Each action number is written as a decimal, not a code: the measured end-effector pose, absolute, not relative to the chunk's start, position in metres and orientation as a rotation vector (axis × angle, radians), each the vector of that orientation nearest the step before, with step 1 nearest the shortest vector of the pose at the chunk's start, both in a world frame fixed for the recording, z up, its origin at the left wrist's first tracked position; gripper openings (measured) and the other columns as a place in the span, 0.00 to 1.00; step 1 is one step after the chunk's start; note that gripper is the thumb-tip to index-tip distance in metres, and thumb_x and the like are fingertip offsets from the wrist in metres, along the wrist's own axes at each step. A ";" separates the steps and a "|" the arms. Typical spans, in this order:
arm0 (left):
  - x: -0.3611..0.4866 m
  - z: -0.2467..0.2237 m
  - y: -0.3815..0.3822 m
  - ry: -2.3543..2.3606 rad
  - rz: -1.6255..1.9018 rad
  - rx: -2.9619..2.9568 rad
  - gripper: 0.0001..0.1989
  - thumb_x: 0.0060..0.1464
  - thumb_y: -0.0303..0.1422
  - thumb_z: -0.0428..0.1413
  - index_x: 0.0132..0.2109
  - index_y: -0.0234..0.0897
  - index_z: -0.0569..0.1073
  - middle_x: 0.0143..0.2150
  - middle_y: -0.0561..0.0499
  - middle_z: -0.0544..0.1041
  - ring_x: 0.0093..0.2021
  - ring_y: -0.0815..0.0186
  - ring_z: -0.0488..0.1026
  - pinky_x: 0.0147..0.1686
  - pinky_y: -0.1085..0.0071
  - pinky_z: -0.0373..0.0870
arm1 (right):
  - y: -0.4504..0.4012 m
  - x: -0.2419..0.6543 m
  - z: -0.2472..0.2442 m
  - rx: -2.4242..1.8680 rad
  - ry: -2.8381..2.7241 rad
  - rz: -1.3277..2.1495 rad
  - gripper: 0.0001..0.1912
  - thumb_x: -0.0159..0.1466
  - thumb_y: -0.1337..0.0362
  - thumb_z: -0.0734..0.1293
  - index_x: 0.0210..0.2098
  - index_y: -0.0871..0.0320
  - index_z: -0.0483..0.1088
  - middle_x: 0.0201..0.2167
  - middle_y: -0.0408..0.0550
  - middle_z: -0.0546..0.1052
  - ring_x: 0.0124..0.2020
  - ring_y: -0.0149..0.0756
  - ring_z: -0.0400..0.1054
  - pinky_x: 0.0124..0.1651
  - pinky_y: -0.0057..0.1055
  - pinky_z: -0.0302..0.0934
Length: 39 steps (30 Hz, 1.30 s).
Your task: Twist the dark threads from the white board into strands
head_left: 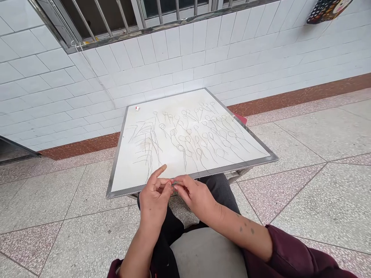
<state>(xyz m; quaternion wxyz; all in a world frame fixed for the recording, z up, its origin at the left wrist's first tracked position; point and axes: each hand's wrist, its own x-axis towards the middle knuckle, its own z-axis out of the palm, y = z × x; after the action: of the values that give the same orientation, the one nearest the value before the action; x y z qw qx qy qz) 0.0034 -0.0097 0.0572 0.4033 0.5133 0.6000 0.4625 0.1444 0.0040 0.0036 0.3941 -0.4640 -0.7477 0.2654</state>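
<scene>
From where I stand, the person sits close up against a white-topped desk (123,179) with a metal edge, and both bare hands meet just in front of its near rim, over the lap. The left hand (155,195) pinches a small piece (174,183) with a touch of red on it, the index finger sticking up and away from the grip. The right hand (199,197) grips the same piece from the other side between thumb and fingers, the 2 sets of fingertips almost touching. The piece is too small and too covered for me to say what it is.

On the desk, dozens of thin wires with looped ends (198,151) spread across the middle and right, their tails mostly running toward the person. To the left lie more wires (150,133), bent or nearly straight, some crossing. A little red-and-white object (137,108) sits alone near the far left corner.

Beyond the desk is a white tiled wall (168,73), with a barred window (159,13) above. Something red (241,119) peeks out past the desk's right edge. The floor (307,193) is speckled stone, grey and pinkish.
</scene>
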 end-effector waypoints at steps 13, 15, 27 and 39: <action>0.006 0.056 -0.009 1.411 1.288 1.088 0.30 0.50 0.35 0.64 0.60 0.37 0.68 0.32 0.53 0.81 0.30 0.68 0.76 0.37 0.70 0.76 | 0.002 0.144 0.003 -1.062 -1.797 0.452 0.03 0.68 0.65 0.64 0.39 0.56 0.70 0.28 0.43 0.78 0.28 0.33 0.71 0.31 0.27 0.62; 0.006 0.057 -0.009 1.415 1.303 1.058 0.29 0.50 0.35 0.64 0.59 0.36 0.70 0.30 0.54 0.81 0.29 0.69 0.76 0.36 0.71 0.76 | 0.001 0.143 0.002 -1.011 -1.815 0.322 0.04 0.68 0.66 0.64 0.38 0.57 0.71 0.27 0.43 0.77 0.27 0.32 0.70 0.30 0.27 0.61; -0.003 0.060 -0.004 1.373 1.213 1.060 0.25 0.50 0.37 0.64 0.54 0.36 0.71 0.31 0.54 0.80 0.29 0.69 0.76 0.37 0.70 0.76 | 0.001 0.141 -0.001 -0.932 -1.809 0.287 0.07 0.69 0.67 0.62 0.38 0.56 0.73 0.25 0.43 0.76 0.26 0.32 0.68 0.29 0.28 0.61; -0.004 0.057 -0.014 1.379 1.152 1.144 0.27 0.55 0.39 0.61 0.60 0.40 0.68 0.34 0.53 0.80 0.32 0.69 0.74 0.36 0.72 0.73 | 0.002 0.146 0.005 -0.959 -1.742 0.452 0.06 0.68 0.67 0.64 0.39 0.54 0.74 0.29 0.42 0.79 0.30 0.32 0.71 0.33 0.27 0.64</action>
<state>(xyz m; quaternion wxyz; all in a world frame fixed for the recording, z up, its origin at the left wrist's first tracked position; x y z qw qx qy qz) -0.0036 -0.0142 0.0568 0.4845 0.4698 0.5662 0.4732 0.1457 0.0023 0.0049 0.5236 -0.4005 -0.7278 0.1890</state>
